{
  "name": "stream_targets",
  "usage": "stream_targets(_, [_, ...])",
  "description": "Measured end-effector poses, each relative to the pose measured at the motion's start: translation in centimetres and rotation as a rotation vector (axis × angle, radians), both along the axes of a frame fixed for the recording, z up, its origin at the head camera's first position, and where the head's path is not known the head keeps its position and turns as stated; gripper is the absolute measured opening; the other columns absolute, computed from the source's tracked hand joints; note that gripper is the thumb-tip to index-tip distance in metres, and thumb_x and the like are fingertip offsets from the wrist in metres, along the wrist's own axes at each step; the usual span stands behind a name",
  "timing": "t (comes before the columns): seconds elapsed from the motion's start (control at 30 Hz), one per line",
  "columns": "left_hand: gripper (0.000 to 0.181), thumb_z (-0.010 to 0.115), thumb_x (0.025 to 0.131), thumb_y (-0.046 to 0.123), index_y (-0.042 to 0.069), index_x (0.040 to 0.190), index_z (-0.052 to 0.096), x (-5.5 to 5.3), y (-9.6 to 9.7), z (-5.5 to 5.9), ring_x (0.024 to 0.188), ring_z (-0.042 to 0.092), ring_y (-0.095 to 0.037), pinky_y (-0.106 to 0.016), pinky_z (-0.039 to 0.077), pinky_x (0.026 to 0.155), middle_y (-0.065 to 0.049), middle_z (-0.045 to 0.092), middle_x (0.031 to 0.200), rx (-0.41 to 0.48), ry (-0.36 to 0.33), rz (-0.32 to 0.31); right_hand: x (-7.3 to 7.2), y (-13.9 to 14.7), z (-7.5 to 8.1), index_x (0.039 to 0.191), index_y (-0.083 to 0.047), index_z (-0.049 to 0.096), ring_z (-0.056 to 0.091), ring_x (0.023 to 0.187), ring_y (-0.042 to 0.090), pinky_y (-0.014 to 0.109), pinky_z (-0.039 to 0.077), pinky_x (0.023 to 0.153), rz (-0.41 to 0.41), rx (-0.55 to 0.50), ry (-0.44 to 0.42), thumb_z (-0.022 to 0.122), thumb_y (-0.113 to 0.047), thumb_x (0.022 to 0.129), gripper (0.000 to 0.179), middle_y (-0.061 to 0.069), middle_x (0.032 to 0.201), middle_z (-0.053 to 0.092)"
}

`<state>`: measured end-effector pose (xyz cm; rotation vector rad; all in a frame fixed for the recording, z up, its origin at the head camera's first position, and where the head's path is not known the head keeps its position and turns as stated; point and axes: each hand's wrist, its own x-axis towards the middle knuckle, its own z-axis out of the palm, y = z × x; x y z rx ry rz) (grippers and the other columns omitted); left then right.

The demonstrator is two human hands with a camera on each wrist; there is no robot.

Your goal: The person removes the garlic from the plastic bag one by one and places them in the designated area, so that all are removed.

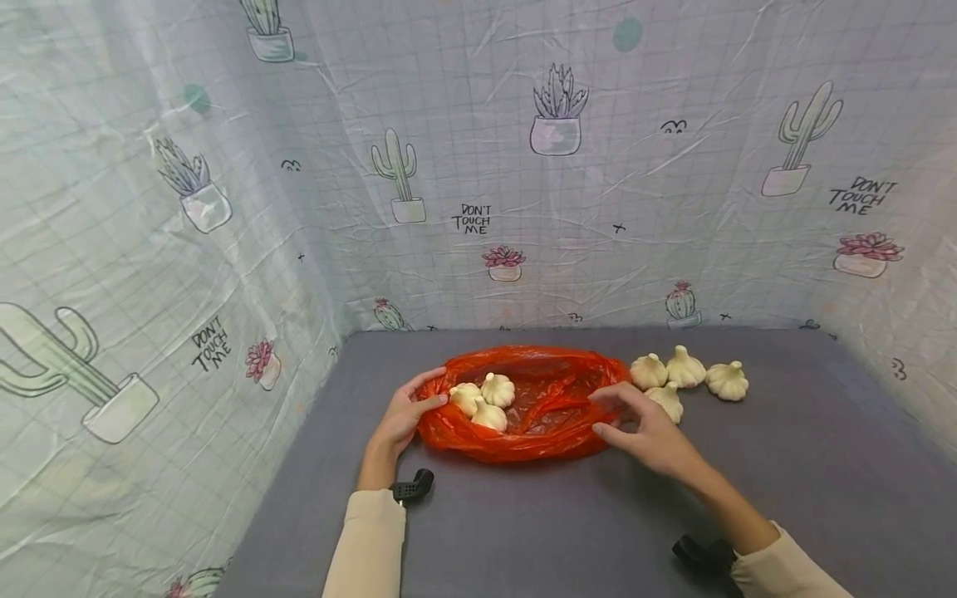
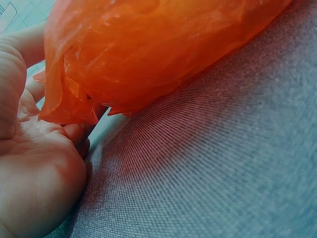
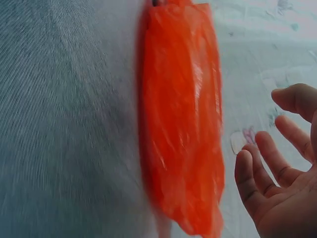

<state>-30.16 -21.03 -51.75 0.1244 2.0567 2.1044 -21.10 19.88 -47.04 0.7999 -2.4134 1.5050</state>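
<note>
A red plastic bag (image 1: 516,448) lies on the table with its mouth spread wide. Three garlic bulbs (image 1: 497,389) sit inside it, toward the left end. My left hand (image 1: 399,415) holds the bag's left rim, thumb over the edge and fingers outside; the left wrist view has the bag's crumpled edge (image 2: 74,99) between thumb and fingers. Over the bag's right end is my right hand (image 1: 650,428), its fingers apart and nothing in them. In the right wrist view that hand (image 3: 282,173) appears beside the bag, fingers loosely bent.
Several more garlic bulbs (image 1: 684,367) lie on the grey table (image 1: 508,531) just right of the bag, behind my right hand. A curtain (image 1: 463,166) printed with cacti encloses the table at the back and sides.
</note>
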Motion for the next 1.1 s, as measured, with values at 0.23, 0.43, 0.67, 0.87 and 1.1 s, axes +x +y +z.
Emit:
stream_targets(0.23, [0.058,0.076,0.092,0.012,0.016,0.146,0.057,0.0,-0.1,0.0,0.127,0.057,-0.02,-0.028,0.057,0.094,-0.009,0.049,0.154,-0.004,0.008,0.008,-1.9,-3.5,0.2,0.124,-0.017,0.065,0.064,0.105,0.035,0.039,0.057,0.087,-0.04,0.089,-0.094,0.079,-0.017,0.091,0.036,0.008,0.122,0.066])
stream_targets(0.43, [0.057,0.076,0.092,0.014,0.016,0.146,0.057,0.1,-0.1,0.1,0.128,0.056,-0.021,-0.029,0.056,0.095,-0.009,0.05,0.154,-0.008,0.009,0.005,-3.9,-6.7,1.2,0.125,-0.017,0.065,0.061,0.113,0.036,0.05,0.053,0.094,-0.039,0.093,-0.15,0.079,-0.018,0.089,0.038,0.005,0.123,0.065])
stream_targets(0.67, [0.056,0.077,0.092,0.015,0.017,0.145,0.058,-0.1,-0.2,0.0,0.129,0.055,-0.023,-0.029,0.056,0.095,-0.007,0.05,0.154,-0.012,0.009,0.013,-6.5,-9.6,0.8,0.132,-0.007,0.061,0.06,0.118,0.038,0.056,0.051,0.099,0.022,0.108,-0.209,0.077,-0.014,0.091,0.045,0.018,0.132,0.062])
stream_targets(0.87, [0.056,0.075,0.092,0.012,0.015,0.145,0.058,-0.2,0.0,-0.3,0.127,0.056,-0.021,-0.027,0.057,0.093,-0.008,0.05,0.154,0.012,0.005,0.012,-7.9,-10.7,-0.1,0.136,-0.009,0.06,0.061,0.12,0.036,0.054,0.051,0.101,0.04,0.166,-0.273,0.078,-0.017,0.09,0.05,0.016,0.133,0.062])
stream_targets(1.1, [0.057,0.075,0.092,0.012,0.016,0.146,0.057,-0.2,0.0,-0.2,0.126,0.057,-0.019,-0.027,0.057,0.093,-0.009,0.05,0.153,0.006,0.006,0.008,-9.1,-12.0,-0.8,0.138,-0.01,0.059,0.067,0.107,0.03,0.043,0.057,0.089,0.056,0.172,-0.322,0.081,-0.017,0.088,0.055,0.017,0.131,0.063])
